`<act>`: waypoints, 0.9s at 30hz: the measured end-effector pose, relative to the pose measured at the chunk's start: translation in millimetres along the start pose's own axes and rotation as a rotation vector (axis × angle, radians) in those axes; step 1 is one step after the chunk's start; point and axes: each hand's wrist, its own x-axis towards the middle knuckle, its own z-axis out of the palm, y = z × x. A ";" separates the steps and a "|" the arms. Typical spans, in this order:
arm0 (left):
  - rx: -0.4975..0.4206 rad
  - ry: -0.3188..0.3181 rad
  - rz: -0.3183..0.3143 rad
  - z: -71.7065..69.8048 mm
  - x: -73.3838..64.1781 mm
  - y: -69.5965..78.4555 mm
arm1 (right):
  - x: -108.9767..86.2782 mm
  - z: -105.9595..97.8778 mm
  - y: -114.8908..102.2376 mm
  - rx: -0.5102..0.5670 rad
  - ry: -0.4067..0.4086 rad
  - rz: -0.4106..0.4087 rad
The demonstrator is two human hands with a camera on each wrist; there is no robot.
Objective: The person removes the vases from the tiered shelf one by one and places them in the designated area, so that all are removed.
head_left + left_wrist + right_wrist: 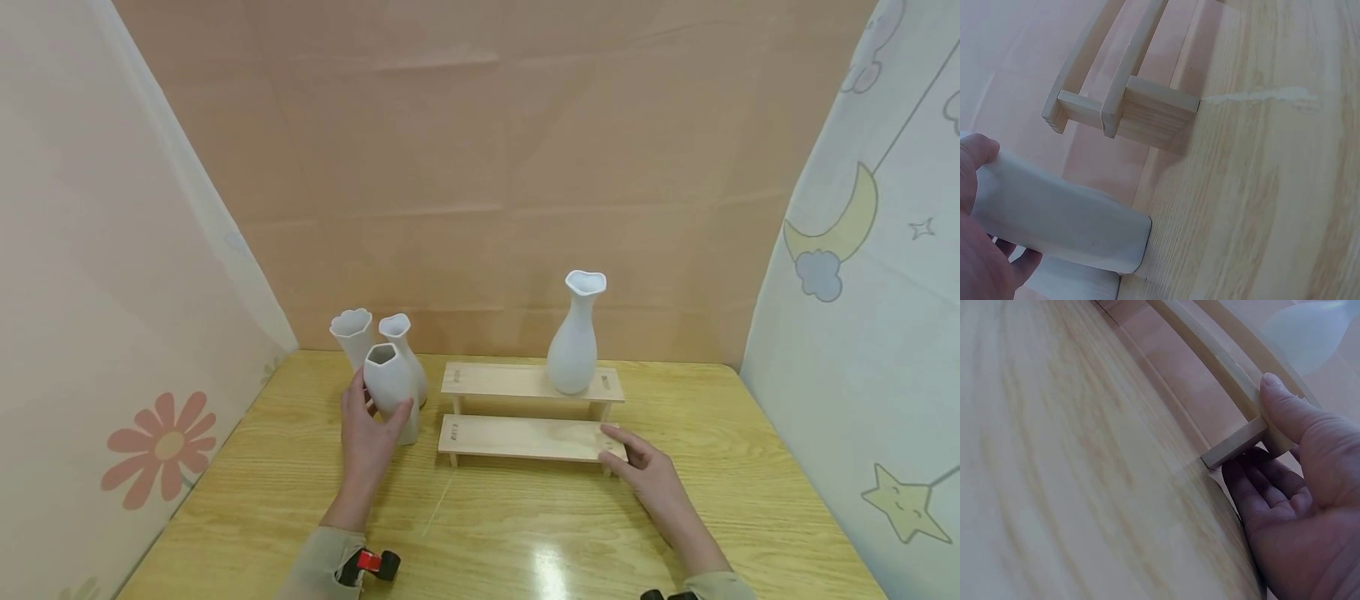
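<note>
A white vase with an angular mouth (392, 390) is gripped around its sides by my left hand (366, 442), thumb on the right. In the left wrist view that vase (1066, 212) leans across the frame, its base at or close to the tabletop. My right hand (656, 483) holds the right end of the lower step of a two-step wooden stand (517, 437). From the right wrist, the thumb (1288, 409) lies on the step's top and the other fingers curl by the leg. A tall white vase (573, 354) stands upright on the upper step, toward its right end.
Behind the held vase stand a white vase with a scalloped rim (351, 329) and a slim-necked white vase (397, 329). The wooden table (480, 533) meets a tan backdrop (480, 183) and patterned cloth sides. A pale mark (1266, 95) runs across the tabletop.
</note>
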 end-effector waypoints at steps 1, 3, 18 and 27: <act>-0.001 -0.001 0.001 0.0 0.0 0.0 | -0.2 0.1 -0.2 -0.001 -0.001 0.001; -0.002 -0.001 0.003 -0.2 -0.1 -0.1 | -0.7 0.0 -0.9 -0.003 -0.005 -0.003; 0.000 -0.002 0.006 0.0 -0.4 -0.6 | -0.2 -0.4 1.1 -0.001 -0.003 -0.012; -0.009 -0.002 0.017 -0.3 -0.8 -1.6 | 0.2 -0.1 2.5 0.005 0.000 -0.010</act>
